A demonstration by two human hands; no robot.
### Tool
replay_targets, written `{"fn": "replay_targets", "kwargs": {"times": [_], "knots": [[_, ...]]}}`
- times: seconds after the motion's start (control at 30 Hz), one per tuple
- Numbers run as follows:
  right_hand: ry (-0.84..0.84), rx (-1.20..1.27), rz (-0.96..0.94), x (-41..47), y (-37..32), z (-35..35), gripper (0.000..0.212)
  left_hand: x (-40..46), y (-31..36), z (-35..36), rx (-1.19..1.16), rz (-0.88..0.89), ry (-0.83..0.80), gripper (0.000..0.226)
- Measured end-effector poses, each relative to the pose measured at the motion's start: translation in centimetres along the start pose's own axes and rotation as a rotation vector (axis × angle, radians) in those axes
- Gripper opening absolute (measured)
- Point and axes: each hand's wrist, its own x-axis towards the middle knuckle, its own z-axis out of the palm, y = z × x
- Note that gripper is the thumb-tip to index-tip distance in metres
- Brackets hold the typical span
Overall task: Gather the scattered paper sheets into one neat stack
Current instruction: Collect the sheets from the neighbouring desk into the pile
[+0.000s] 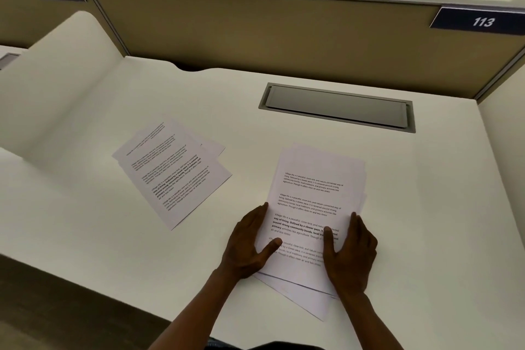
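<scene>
A loose pile of printed white sheets (312, 193) lies on the white desk (85, 221) in front of me, its lower sheets fanned out at the near corner. My left hand (250, 247) presses against the pile's left edge, thumb on top of the paper. My right hand (349, 253) holds the right edge the same way, thumb lying on the printed text. A second group of a few overlapping sheets (173, 170) lies apart to the left, turned at an angle, with no hand on it.
A grey cable hatch (338, 106) is set into the desk behind the pile. A tan partition (255, 31) with a "113" tag (480, 21) closes the back. A white side divider (56, 88) stands at the left. The desk's near edge runs at the lower left.
</scene>
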Motion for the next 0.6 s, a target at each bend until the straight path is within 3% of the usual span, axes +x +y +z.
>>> {"fn": "replay_targets", "kwargs": {"times": [0.43, 0.6], "knots": [[-0.01, -0.016, -0.025, 0.0, 0.4, 0.1, 0.08, -0.2, 0.3, 0.2, -0.046, 0.004, 0.024, 0.087], [0.031, -0.049, -0.048, 0.1, -0.8, 0.0, 0.08, 0.1, 0.2, -0.8, -0.248, -0.054, -0.026, 0.084]]}}
